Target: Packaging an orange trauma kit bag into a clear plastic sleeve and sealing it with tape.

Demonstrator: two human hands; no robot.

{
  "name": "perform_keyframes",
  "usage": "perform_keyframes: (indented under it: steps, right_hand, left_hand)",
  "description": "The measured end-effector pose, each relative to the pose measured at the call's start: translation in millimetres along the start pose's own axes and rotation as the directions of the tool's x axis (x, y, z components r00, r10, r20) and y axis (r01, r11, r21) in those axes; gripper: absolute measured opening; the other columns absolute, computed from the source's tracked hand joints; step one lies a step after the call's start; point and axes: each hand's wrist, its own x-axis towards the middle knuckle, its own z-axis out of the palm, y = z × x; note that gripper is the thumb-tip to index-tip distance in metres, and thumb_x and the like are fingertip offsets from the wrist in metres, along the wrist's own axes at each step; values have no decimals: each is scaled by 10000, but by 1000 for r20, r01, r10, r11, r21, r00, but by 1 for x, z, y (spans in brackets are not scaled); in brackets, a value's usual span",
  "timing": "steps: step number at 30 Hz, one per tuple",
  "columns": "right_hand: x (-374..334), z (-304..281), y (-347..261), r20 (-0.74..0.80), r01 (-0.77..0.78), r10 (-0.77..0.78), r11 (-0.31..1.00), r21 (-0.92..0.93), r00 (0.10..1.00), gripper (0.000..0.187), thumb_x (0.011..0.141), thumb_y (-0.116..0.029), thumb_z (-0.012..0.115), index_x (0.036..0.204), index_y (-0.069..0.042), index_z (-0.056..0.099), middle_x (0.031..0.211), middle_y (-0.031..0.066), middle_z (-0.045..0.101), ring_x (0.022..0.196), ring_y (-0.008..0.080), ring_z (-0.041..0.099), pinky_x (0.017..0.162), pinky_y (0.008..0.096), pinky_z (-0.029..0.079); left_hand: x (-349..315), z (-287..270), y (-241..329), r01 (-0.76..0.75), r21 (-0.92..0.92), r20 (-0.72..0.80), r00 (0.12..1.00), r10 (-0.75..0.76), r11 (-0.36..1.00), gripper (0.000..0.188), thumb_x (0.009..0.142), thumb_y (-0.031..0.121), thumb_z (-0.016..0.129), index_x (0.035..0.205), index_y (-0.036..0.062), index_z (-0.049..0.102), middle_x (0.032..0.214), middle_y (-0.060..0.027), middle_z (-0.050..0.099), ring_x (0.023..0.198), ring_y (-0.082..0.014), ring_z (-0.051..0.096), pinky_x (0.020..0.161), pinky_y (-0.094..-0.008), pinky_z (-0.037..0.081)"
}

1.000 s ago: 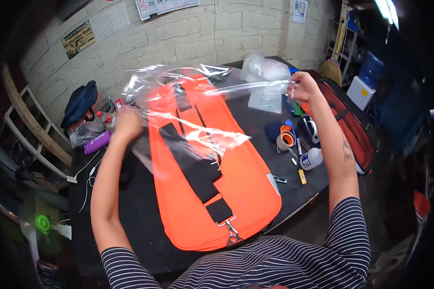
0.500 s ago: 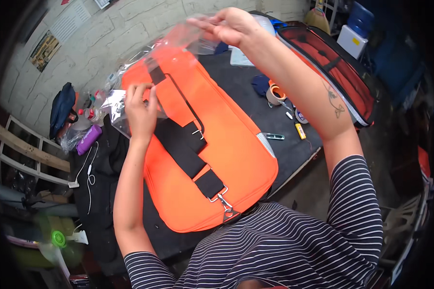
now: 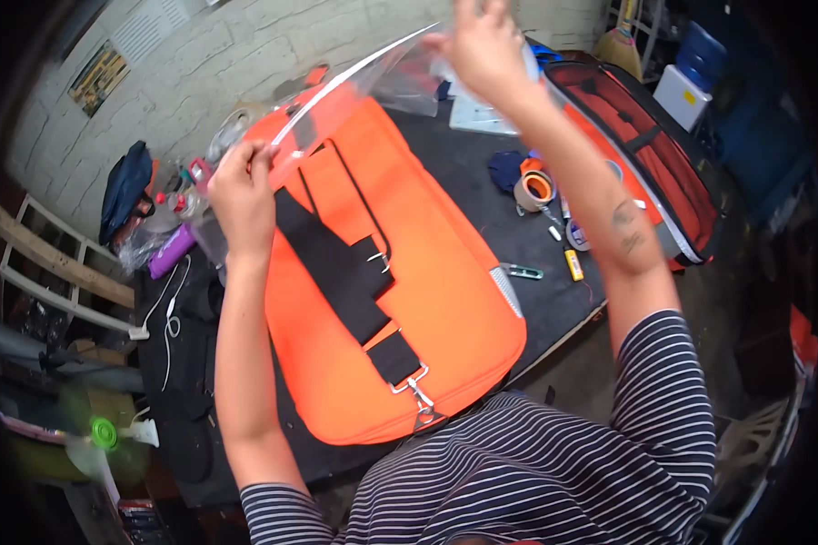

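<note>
A clear plastic bag [image 3: 382,77] with a whitish straight edge stretches in the air between my hands. My left hand [image 3: 245,186] is closed, pinching the lower left end of that edge. At the upper right end is my right hand [image 3: 491,59], its thumb side against the plastic; other fingers are lifted, blurred and partly cut off by the picture's top. Beneath lies an orange bag [image 3: 436,282], flat, with a black strap [image 3: 336,282], black piping and a metal clip [image 3: 416,391] at its near end. The plastic covers part of its far end.
An open orange and black bag [image 3: 641,154] stands at the right. Tape rolls [image 3: 534,188], a cutter [image 3: 523,272] and a yellow lighter [image 3: 573,265] lie on the black table [image 3: 554,313]. A purple bottle [image 3: 171,252] and white cable [image 3: 170,322] are at the left; a fan [image 3: 104,434] stands lower left.
My right hand has moved right and slightly up, drawing the plastic's edge straight. My left hand has shifted slightly left, and the plastic no longer hangs beside the strap.
</note>
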Motion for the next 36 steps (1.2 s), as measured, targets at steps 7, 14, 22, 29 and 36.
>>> perform_keyframes:
  steps: [7,14,22,29,36]
  right_hand:
    - [-58,24,-70,183,76,-316,659,748,931,318,815,-313,677,896,-14,602,793,109,623,803,260,638,730,392,528]
    - [-66,59,-106,748,-748,-44,7,663,663,556,889,-566,503,657,-62,532,557,-9,485,399,77,373,365,262,359]
    - [-82,59,-92,714,-629,-176,-641,439,677,402,967,-307,454,601,-142,456,579,-61,453,532,60,436,476,265,354]
    - [-30,12,-58,623,-580,-320,227,782,714,367,831,-410,667,809,-68,535,650,-13,513,550,63,490,470,231,418]
    - [-1,7,-40,215,97,-374,663,742,902,94,741,-43,704,776,18,643,763,66,549,625,145,508,592,262,440]
  left_hand:
    - [-5,23,34,-168,159,78,985,157,973,210,805,140,668,706,-14,566,629,-138,549,565,-239,575,553,-338,441]
    - [-23,55,60,-533,75,-81,839,538,843,305,847,72,631,590,-4,485,541,-72,447,463,-136,399,443,-313,290]
    - [-15,90,60,-571,25,-291,781,552,821,331,914,93,560,608,-11,487,526,-131,381,439,-179,344,437,-301,277]
    - [10,45,6,131,-179,95,989,-115,975,489,883,367,613,599,-28,563,542,-70,455,476,-131,419,447,-323,281]
    - [18,42,33,282,-531,236,955,-181,799,94,777,-20,624,832,-12,700,721,-58,618,644,-93,566,569,-230,438]
